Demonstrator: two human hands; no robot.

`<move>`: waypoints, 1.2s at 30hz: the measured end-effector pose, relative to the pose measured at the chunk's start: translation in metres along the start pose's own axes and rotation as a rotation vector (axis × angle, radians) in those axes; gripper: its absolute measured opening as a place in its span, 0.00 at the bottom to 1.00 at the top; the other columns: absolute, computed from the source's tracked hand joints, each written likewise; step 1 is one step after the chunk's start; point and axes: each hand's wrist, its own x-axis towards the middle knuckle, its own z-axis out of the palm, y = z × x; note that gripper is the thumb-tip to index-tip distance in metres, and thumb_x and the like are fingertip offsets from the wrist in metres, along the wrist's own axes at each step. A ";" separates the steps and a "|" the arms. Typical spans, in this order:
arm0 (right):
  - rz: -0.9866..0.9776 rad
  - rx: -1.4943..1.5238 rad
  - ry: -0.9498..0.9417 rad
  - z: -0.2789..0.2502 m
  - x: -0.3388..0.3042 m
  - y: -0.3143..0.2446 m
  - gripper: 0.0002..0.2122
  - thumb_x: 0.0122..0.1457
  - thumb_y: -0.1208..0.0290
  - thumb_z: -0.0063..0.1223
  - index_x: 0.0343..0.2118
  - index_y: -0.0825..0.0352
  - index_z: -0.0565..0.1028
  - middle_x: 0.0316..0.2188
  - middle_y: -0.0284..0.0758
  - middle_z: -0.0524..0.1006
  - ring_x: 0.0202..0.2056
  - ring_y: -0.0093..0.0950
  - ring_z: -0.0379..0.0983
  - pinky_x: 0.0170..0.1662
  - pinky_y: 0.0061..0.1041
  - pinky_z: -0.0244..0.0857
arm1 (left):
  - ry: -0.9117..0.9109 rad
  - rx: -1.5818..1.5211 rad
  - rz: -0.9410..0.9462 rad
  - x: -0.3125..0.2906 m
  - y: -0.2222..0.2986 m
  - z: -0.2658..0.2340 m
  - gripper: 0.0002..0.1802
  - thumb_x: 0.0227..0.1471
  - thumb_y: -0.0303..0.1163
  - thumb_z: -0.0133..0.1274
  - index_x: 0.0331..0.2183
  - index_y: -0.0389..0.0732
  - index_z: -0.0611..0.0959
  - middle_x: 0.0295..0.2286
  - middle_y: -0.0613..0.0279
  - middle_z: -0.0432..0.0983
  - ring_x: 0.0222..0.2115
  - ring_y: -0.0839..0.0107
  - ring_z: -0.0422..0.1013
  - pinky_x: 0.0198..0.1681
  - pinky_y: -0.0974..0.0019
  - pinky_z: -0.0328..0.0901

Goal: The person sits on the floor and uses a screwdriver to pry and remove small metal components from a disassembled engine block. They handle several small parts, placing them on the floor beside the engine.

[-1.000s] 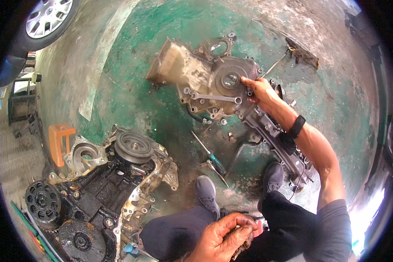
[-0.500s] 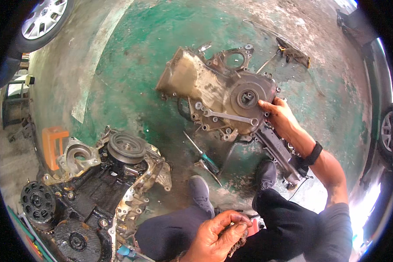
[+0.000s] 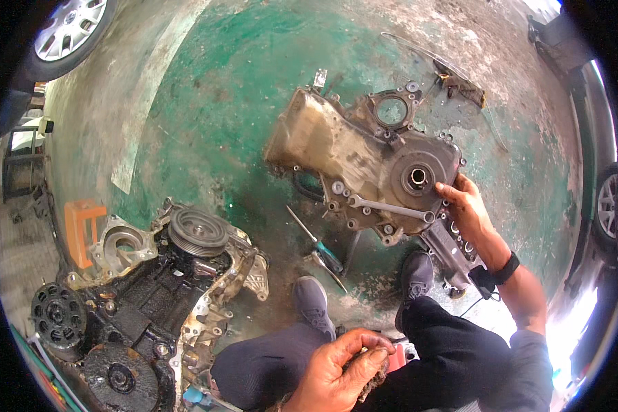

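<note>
My right hand (image 3: pixel 465 204) grips the right side of a large, stained metal engine cover (image 3: pixel 336 144), its thumb beside the round seal opening. The cover is raised above the floor and tilted. A combination wrench (image 3: pixel 391 208) lies along its near edge. Close to my lap, my left hand (image 3: pixel 347 367) is closed around a dark, grimy, crumpled piece (image 3: pixel 372 386), mostly hidden by the fingers, so its kind cannot be made out. To the left stands an oily engine block (image 3: pixel 165 295) with a ribbed pulley (image 3: pixel 199 230) on top.
A screwdriver (image 3: pixel 328 255) with a teal handle lies on the floor ahead of my shoes (image 3: pixel 314 305). An orange block-shaped piece (image 3: pixel 79 233) stands behind the engine. Work gloves or a dark cloth (image 3: pixel 461 90) lie at the far right. Car wheels (image 3: pixel 69 31) show at both sides.
My right hand has shifted the engine cover to the right and nearer, with the wrench moving along. My left hand stays closed in the same place.
</note>
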 end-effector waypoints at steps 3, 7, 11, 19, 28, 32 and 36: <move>-0.021 -0.004 0.013 -0.009 -0.006 0.001 0.20 0.52 0.71 0.58 0.48 0.70 0.69 0.37 0.29 0.76 0.30 0.16 0.69 0.28 0.14 0.60 | -0.010 -0.002 0.003 -0.001 0.000 -0.001 0.05 0.59 0.28 0.46 0.34 0.39 0.76 0.20 0.72 0.69 0.18 0.87 0.62 0.21 0.83 0.56; -0.053 0.064 0.034 -0.031 -0.008 0.010 0.19 0.52 0.73 0.55 0.47 0.72 0.69 0.38 0.33 0.76 0.36 0.23 0.72 0.40 0.21 0.66 | -0.018 0.028 0.040 0.000 0.000 -0.002 0.05 0.59 0.28 0.46 0.34 0.39 0.76 0.20 0.73 0.69 0.19 0.86 0.62 0.21 0.82 0.56; -0.073 -0.020 0.162 -0.074 -0.017 0.024 0.17 0.51 0.74 0.52 0.45 0.71 0.70 0.38 0.34 0.75 0.40 0.25 0.71 0.43 0.24 0.65 | -0.020 0.031 0.053 0.000 -0.001 -0.001 0.05 0.59 0.28 0.46 0.34 0.39 0.76 0.20 0.73 0.69 0.19 0.86 0.62 0.21 0.82 0.56; -0.149 0.123 0.185 -0.119 -0.052 0.030 0.14 0.52 0.72 0.49 0.42 0.68 0.71 0.36 0.30 0.75 0.37 0.24 0.70 0.41 0.22 0.64 | 0.003 0.064 0.047 0.000 -0.003 -0.002 0.06 0.59 0.28 0.46 0.34 0.38 0.76 0.22 0.72 0.70 0.21 0.86 0.64 0.23 0.82 0.58; -0.095 0.324 0.382 -0.186 -0.075 0.110 0.11 0.55 0.69 0.46 0.41 0.63 0.72 0.38 0.31 0.74 0.42 0.26 0.70 0.45 0.28 0.65 | -0.065 0.076 0.091 -0.007 -0.005 -0.016 0.07 0.60 0.29 0.46 0.37 0.37 0.76 0.24 0.72 0.71 0.22 0.87 0.63 0.25 0.81 0.57; -0.131 0.327 0.351 -0.231 -0.096 0.130 0.10 0.59 0.64 0.45 0.33 0.64 0.74 0.32 0.31 0.76 0.38 0.26 0.72 0.44 0.27 0.64 | -0.090 0.107 0.004 -0.012 -0.002 -0.019 0.07 0.59 0.29 0.47 0.37 0.37 0.76 0.24 0.72 0.71 0.24 0.86 0.64 0.26 0.81 0.58; -0.084 0.232 0.363 -0.245 -0.095 0.145 0.09 0.61 0.66 0.42 0.37 0.64 0.72 0.32 0.29 0.75 0.36 0.24 0.72 0.41 0.24 0.65 | -0.105 0.101 0.028 -0.011 -0.002 -0.015 0.07 0.59 0.29 0.47 0.37 0.37 0.76 0.24 0.73 0.71 0.24 0.87 0.64 0.26 0.80 0.58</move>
